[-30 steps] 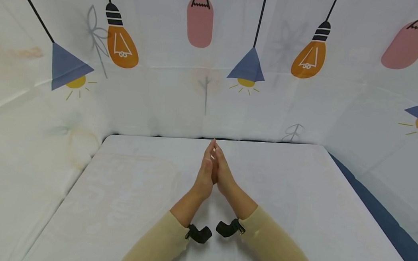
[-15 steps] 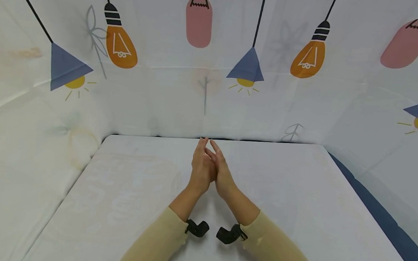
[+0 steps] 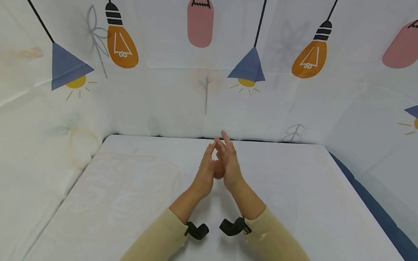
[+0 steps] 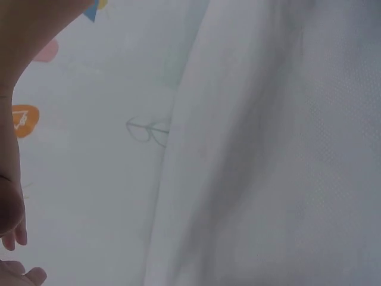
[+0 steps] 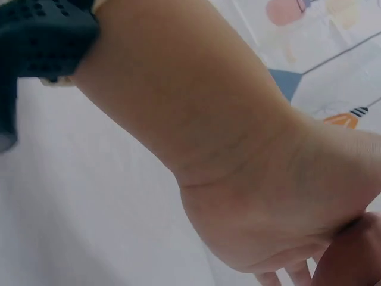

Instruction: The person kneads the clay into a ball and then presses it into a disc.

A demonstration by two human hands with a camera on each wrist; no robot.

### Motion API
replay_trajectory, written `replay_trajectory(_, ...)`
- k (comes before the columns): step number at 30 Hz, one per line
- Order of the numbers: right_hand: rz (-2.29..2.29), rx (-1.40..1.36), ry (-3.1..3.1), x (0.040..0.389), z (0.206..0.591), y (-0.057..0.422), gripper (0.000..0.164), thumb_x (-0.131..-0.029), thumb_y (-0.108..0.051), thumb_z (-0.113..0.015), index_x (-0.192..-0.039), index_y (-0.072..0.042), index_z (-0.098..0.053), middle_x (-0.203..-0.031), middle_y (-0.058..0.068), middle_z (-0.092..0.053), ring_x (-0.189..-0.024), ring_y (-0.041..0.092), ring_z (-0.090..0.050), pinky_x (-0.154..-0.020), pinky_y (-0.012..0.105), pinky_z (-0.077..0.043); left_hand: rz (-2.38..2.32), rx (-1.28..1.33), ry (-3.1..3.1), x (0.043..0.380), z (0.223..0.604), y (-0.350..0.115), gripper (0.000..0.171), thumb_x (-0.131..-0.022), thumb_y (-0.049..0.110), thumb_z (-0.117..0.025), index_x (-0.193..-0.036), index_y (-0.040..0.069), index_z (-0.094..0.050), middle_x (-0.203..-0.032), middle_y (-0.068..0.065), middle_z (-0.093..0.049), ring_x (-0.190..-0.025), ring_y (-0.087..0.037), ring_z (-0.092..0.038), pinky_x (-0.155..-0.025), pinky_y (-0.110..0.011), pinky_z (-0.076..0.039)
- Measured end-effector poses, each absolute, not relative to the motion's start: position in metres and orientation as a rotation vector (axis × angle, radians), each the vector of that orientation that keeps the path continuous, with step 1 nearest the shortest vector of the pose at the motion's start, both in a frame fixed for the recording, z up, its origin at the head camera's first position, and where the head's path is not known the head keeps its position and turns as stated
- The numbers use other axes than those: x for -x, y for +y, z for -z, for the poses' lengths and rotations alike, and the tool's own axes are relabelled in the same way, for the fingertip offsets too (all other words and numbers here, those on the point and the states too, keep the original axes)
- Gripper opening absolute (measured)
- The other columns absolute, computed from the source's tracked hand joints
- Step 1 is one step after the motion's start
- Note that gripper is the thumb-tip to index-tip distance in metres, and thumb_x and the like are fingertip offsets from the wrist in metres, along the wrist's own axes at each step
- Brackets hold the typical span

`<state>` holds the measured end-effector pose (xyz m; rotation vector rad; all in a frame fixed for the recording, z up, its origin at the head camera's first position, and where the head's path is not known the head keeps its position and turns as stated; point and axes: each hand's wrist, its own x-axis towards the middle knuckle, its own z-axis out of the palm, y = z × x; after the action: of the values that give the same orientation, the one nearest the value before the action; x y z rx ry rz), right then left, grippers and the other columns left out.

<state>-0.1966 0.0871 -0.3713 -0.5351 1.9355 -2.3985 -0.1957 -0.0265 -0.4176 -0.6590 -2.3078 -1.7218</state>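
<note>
Over the middle of the table, my left hand (image 3: 203, 176) and right hand (image 3: 232, 168) face each other palm to palm, fingers pointing away from me. Pressed between the palms is a smooth reddish-brown ball (image 3: 219, 171), its near side showing below the thumbs. The fingers of both hands are mostly straight, the right fingertips reaching farther forward than the left. In the right wrist view the ball (image 5: 352, 257) bulges out beside the right palm at the lower right corner. The left wrist view catches only a dark rounded edge of the ball (image 4: 9, 208) and some fingers.
A white-covered table (image 3: 136, 206) lies beneath the hands. Behind it hangs a white curtain (image 3: 167, 100) printed with lamps and bulbs. Black wrist cameras are strapped at the left sleeve (image 3: 197, 231) and right sleeve (image 3: 232, 227). Dark blue cloth (image 3: 380, 213) shows along the right side.
The palms have slid against each other: the left hand went forward, then back, while the right hand has now moved forward and slightly right. More of the ball shows between them.
</note>
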Motion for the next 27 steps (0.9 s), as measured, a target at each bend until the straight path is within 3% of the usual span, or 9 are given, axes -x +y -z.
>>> replay_trajectory(5,2.410,0.465,1.976,0.203,0.372,0.091,0.065,-0.104,-0.052,-0.023,-0.161,-0.024,-0.016,-0.163,0.007,-0.027,-0.151,0.022,-0.018,-0.120,0.052,-0.008,1.855,0.778,-2.300,0.189,0.417,-0.021,0.100,-0.086,0.085,-0.005,-0.162,0.019,-0.007,-0.167,-0.007,-0.007,-0.148,-0.040,-0.020,-0.110,-0.066,-0.028)
replay_trajectory(9,2.398,0.440,2.026,0.210,0.376,0.094,0.067,-0.102,-0.052,-0.026,-0.162,-0.024,-0.014,-0.164,0.007,-0.022,-0.152,0.024,-0.014,-0.120,0.055,-0.006,1.912,0.831,-2.277,0.185,0.416,-0.018,0.099,-0.087,0.085,-0.006,-0.162,0.021,-0.006,-0.167,-0.005,-0.008,-0.147,-0.034,-0.023,-0.110,-0.065,-0.029)
replay_trajectory(18,2.388,0.395,2.199,0.223,0.384,0.095,0.064,-0.103,-0.047,-0.032,-0.160,-0.018,-0.023,-0.161,0.008,-0.029,-0.149,0.020,-0.023,-0.121,0.043,-0.013,2.033,0.898,-2.125,0.180,0.414,-0.018,0.094,-0.092,0.080,-0.009,-0.162,0.017,-0.008,-0.166,-0.007,-0.011,-0.149,-0.031,-0.016,-0.113,-0.066,-0.018)
replay_trajectory(23,2.249,0.382,2.346,0.227,0.395,0.094,0.063,-0.103,-0.050,-0.032,-0.159,-0.022,-0.027,-0.159,0.006,-0.033,-0.148,0.022,-0.027,-0.119,0.052,-0.016,2.134,0.930,-2.010,0.181,0.414,-0.019,0.091,-0.095,0.077,-0.010,-0.162,0.015,-0.008,-0.167,-0.004,-0.006,-0.151,-0.031,-0.011,-0.116,-0.062,-0.012)
replay_trajectory(27,2.162,0.391,2.343,0.224,0.401,0.089,0.066,-0.101,-0.050,-0.032,-0.160,-0.021,-0.024,-0.163,0.006,-0.026,-0.148,0.031,-0.024,-0.117,0.060,-0.014,2.199,0.912,-1.912,0.184,0.416,-0.019,0.095,-0.094,0.079,-0.013,-0.161,0.013,-0.008,-0.167,-0.007,-0.006,-0.151,-0.030,-0.011,-0.117,-0.062,-0.009)
